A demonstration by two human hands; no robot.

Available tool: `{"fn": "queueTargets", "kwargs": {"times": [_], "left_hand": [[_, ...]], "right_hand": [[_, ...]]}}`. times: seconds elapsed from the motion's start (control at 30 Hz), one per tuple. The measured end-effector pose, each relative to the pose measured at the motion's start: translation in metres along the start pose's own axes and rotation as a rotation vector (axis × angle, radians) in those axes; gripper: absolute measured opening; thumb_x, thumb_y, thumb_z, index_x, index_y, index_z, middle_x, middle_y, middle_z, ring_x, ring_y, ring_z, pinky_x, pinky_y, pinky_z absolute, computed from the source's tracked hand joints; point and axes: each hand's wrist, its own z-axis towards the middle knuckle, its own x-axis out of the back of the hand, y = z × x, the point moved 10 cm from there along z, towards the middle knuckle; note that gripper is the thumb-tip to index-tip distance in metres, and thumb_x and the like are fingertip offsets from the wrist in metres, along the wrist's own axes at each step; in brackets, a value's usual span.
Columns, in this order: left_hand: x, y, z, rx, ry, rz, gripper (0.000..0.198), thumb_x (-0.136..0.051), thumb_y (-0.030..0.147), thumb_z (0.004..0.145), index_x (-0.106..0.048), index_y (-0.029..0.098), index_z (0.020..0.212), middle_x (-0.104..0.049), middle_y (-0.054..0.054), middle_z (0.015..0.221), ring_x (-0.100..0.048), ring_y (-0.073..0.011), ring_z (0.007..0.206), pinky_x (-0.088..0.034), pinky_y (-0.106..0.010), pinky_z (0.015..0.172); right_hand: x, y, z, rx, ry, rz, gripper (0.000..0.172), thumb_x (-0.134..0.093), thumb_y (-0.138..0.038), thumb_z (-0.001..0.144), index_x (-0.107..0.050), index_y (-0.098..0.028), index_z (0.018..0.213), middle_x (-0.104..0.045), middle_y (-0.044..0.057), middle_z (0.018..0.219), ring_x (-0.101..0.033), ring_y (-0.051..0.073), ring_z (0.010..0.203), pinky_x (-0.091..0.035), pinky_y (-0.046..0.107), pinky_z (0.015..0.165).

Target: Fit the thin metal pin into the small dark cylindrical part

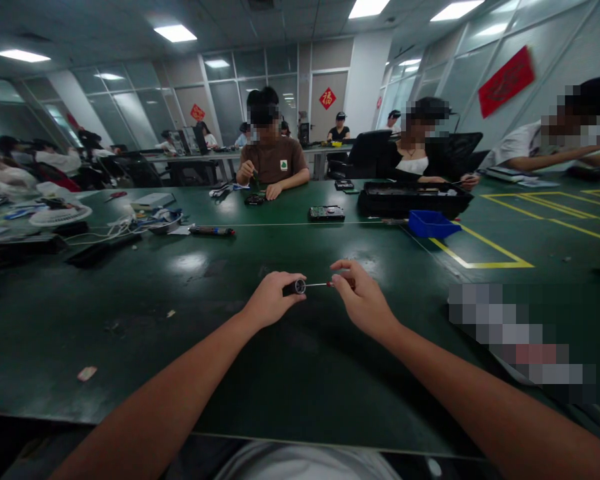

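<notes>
Above the middle of the dark green table (pixel 130 360), my left hand (pixel 273 299) is closed around a small dark cylindrical part (pixel 297 287) with a round silvery end. My right hand (pixel 363 297) pinches the reddish handle of a thin screwdriver (pixel 325 285). Its metal shaft points left and its tip meets the end of the cylindrical part. Both hands hover just over the table top, close together.
A hard drive (pixel 327 213), a black tray (pixel 413 198), a blue bin (pixel 431 224) and a dark marker-like tool (pixel 211 231) lie further back. Cables and clutter sit at far left (pixel 105 233). Yellow tape lines (pixel 480 250) mark the right. Other people sit across the table.
</notes>
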Motion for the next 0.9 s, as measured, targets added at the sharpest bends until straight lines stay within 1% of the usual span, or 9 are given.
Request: {"fn": "queueTargets", "kwargs": {"times": [0.13,0.23,0.3,0.37,0.43,0.5,0.6,0.77,0.9], "left_hand": [[0.001,0.001,0.0,0.009,0.021,0.013,0.035,-0.073,0.028,0.085,-0.069,0.023,0.12,-0.073,-0.005,0.109,-0.063,-0.0251,0.103,-0.045,-0.043,0.097],[0.005,0.003,0.0,0.001,0.054,0.007,0.037,-0.073,0.028,0.086,-0.067,0.023,0.122,-0.072,-0.006,0.111,-0.063,-0.0256,0.105,-0.046,-0.043,0.097],[0.007,0.008,0.0,-0.05,0.063,0.0,0.038,-0.071,0.027,0.087,-0.066,0.024,0.125,-0.071,-0.006,0.116,-0.061,-0.0253,0.109,-0.045,-0.042,0.098],[0.007,0.011,0.001,-0.087,0.07,0.007,0.038,-0.07,0.026,0.088,-0.065,0.024,0.126,-0.07,-0.006,0.12,-0.06,-0.025,0.112,-0.044,-0.043,0.1],[0.008,0.01,0.002,-0.092,0.084,0.014,0.038,-0.071,0.026,0.088,-0.065,0.024,0.125,-0.07,-0.006,0.119,-0.06,-0.0249,0.111,-0.043,-0.043,0.1],[0.007,0.008,0.002,-0.091,0.088,0.011,0.038,-0.072,0.027,0.087,-0.065,0.024,0.125,-0.07,-0.006,0.118,-0.061,-0.0248,0.11,-0.043,-0.043,0.099],[0.005,0.007,0.002,-0.092,0.079,0.015,0.038,-0.071,0.028,0.088,-0.065,0.025,0.125,-0.07,-0.005,0.117,-0.061,-0.0247,0.109,-0.043,-0.043,0.098],[0.006,0.011,0.002,-0.088,0.062,0.054,0.038,-0.074,0.025,0.086,-0.067,0.024,0.123,-0.071,-0.005,0.117,-0.061,-0.025,0.109,-0.043,-0.044,0.099],[0.007,0.009,0.003,-0.061,0.067,0.062,0.037,-0.075,0.022,0.084,-0.068,0.024,0.121,-0.072,-0.005,0.117,-0.062,-0.0251,0.109,-0.043,-0.044,0.097]], "right_hand": [[0.003,0.001,0.0,-0.03,0.05,0.159,0.018,-0.063,-0.038,0.085,-0.061,-0.022,0.094,-0.066,0.003,0.082,-0.061,0.02,0.072,-0.047,0.034,0.067],[0.001,0.01,0.003,-0.092,0.07,0.344,0.023,-0.067,-0.043,0.083,-0.065,-0.021,0.092,-0.067,0.004,0.084,-0.062,0.02,0.076,-0.05,0.036,0.072],[0.001,0.025,0.006,-0.183,0.122,0.526,0.026,-0.066,-0.047,0.083,-0.065,-0.021,0.09,-0.066,0.004,0.082,-0.062,0.019,0.075,-0.052,0.037,0.075],[-0.01,0.045,0.006,-0.348,0.102,0.707,0.025,-0.068,-0.046,0.08,-0.063,-0.021,0.083,-0.063,0.002,0.075,-0.06,0.018,0.068,-0.053,0.037,0.072],[-0.012,0.058,0.005,-0.424,0.126,0.775,0.024,-0.071,-0.044,0.078,-0.062,-0.021,0.079,-0.06,0.001,0.072,-0.058,0.016,0.064,-0.054,0.036,0.072],[-0.008,0.06,0.006,-0.393,0.163,0.75,0.024,-0.072,-0.043,0.077,-0.063,-0.021,0.081,-0.062,0.001,0.075,-0.058,0.016,0.065,-0.054,0.035,0.07],[0.0,0.049,0.008,-0.268,0.177,0.621,0.027,-0.069,-0.047,0.08,-0.063,-0.021,0.084,-0.065,0.003,0.079,-0.06,0.016,0.068,-0.052,0.033,0.066],[-0.001,0.018,0.007,-0.07,0.066,0.392,0.025,-0.062,-0.046,0.088,-0.064,-0.021,0.09,-0.066,0.003,0.078,-0.063,0.018,0.071,-0.051,0.034,0.069],[-0.003,0.004,0.003,0.012,0.024,0.275,0.02,-0.061,-0.042,0.091,-0.064,-0.022,0.096,-0.069,0.004,0.084,-0.067,0.02,0.078,-0.053,0.036,0.073]]}}
